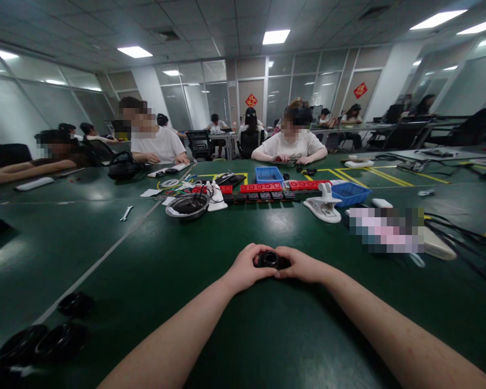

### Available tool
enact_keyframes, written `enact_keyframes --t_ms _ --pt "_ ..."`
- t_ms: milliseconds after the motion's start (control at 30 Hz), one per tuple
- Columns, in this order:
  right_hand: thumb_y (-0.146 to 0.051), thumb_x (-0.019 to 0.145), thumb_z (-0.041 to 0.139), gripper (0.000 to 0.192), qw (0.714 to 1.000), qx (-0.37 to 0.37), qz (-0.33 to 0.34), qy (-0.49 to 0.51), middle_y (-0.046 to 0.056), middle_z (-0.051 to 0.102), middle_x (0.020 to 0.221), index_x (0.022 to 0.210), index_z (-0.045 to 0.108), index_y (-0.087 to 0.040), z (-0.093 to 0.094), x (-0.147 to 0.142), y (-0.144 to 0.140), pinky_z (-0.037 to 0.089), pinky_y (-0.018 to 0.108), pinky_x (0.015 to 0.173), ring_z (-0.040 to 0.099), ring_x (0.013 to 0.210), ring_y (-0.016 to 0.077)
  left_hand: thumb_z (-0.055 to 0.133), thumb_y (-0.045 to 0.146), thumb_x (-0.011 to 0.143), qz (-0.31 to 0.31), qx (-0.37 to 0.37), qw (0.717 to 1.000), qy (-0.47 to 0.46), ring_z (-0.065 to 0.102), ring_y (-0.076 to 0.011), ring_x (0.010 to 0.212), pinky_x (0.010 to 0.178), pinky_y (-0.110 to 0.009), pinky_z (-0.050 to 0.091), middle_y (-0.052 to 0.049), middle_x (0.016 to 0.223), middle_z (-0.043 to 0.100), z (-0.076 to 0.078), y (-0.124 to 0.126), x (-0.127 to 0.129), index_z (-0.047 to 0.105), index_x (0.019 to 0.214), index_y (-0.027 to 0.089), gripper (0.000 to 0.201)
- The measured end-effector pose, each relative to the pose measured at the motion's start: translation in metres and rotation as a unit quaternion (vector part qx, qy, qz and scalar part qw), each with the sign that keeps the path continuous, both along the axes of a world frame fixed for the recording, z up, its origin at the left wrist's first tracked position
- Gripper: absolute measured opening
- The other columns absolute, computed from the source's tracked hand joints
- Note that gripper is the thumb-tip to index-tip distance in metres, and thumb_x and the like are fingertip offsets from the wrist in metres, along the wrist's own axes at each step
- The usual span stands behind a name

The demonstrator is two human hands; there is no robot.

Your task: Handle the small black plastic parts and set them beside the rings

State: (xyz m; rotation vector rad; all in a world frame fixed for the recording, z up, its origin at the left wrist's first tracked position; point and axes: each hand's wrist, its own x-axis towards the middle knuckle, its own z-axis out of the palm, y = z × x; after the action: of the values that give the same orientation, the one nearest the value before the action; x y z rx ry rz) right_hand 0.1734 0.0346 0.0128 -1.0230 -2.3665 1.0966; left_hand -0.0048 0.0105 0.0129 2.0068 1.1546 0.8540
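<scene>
Both my forearms stretch out over the green table [154, 254] and meet in the middle, wrists low, almost resting on the surface. My left hand [246, 268] curls in from the left with the knuckles up and the fingers bent round a small black round part [270, 260]. My right hand [303, 265] comes in from the other side the same way, its fingers folded against the right edge of that part. So both hands are closed on it, pinching it between them just above the tabletop; its ringed top face shows between my thumbs. How my fingertips sit underneath I cannot tell.

Near my left elbow, at the table's edge, lie several black rings [60, 340], well apart from my hands. Farther out in front stand a metal bowl [187, 206] with dark bits in it, a white clamp [324, 205], a row of red power strips [263, 187] and two blue trays [268, 174]. A small wrench [126, 213] lies off to the left by a pale line on the table. Black cables [461, 229] trail across the right side. Across the table other people sit with their own hands on the surface, far from mine.
</scene>
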Motion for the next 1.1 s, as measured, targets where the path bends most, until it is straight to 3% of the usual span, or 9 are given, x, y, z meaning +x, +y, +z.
enact_keyframes --t_ms 500,700,867,967,1100 --pt "-0.023 0.064 0.058 0.028 0.999 -0.028 0.017 0.015 0.002 0.054 0.084 0.09 0.053 -0.013 0.002 0.0 0.001 0.038 0.027 0.071 0.049 0.078 0.0157 0.066 0.034 0.056 0.004 -0.006 1.0 -0.02 0.044 -0.0118 0.068 0.059 -0.022 0.037 -0.001 0.081 0.046 -0.004 0.001 0.0 0.055 0.096 0.02 0.044" --pt "-0.023 0.063 0.058 0.03 0.998 -0.052 0.001 0.022 0.001 0.053 0.078 0.091 0.052 -0.012 0.002 -0.001 -0.002 0.038 0.024 0.062 0.048 0.07 0.0128 0.066 0.037 0.056 0.011 0.007 1.0 -0.013 0.044 -0.0108 0.065 0.057 -0.022 0.037 0.0 0.079 0.046 -0.004 0.0 0.0 0.056 0.092 0.019 0.042" --pt "-0.029 0.057 0.063 0.031 0.994 0.039 -0.09 -0.042 0.0 0.051 0.07 0.08 0.049 -0.014 -0.005 -0.008 -0.004 0.034 0.021 0.051 0.046 0.062 0.012 0.067 0.034 0.055 0.098 0.028 0.995 0.017 0.047 -0.013 0.07 0.06 -0.024 0.038 -0.001 0.082 0.048 -0.006 -0.006 0.01 0.054 0.088 0.019 0.038" --pt "-0.033 0.058 0.061 0.026 0.97 0.133 -0.168 -0.111 0.001 0.051 0.066 0.072 0.047 -0.015 -0.009 -0.018 -0.01 0.03 0.022 0.049 0.046 0.059 0.0124 0.065 0.036 0.056 0.159 0.05 0.986 0.027 0.048 -0.0155 0.076 0.064 -0.026 0.039 -0.001 0.083 0.049 -0.009 -0.009 0.015 0.053 0.086 0.018 0.036" --pt "-0.035 0.064 0.055 0.022 0.94 0.206 -0.214 -0.167 0.005 0.053 0.07 0.07 0.048 -0.015 -0.009 -0.028 -0.019 0.031 0.024 0.054 0.048 0.064 0.015 0.065 0.033 0.057 0.157 0.068 0.985 0.015 0.048 -0.0145 0.074 0.063 -0.025 0.038 -0.001 0.082 0.049 -0.012 -0.007 0.013 0.053 0.085 0.018 0.034"
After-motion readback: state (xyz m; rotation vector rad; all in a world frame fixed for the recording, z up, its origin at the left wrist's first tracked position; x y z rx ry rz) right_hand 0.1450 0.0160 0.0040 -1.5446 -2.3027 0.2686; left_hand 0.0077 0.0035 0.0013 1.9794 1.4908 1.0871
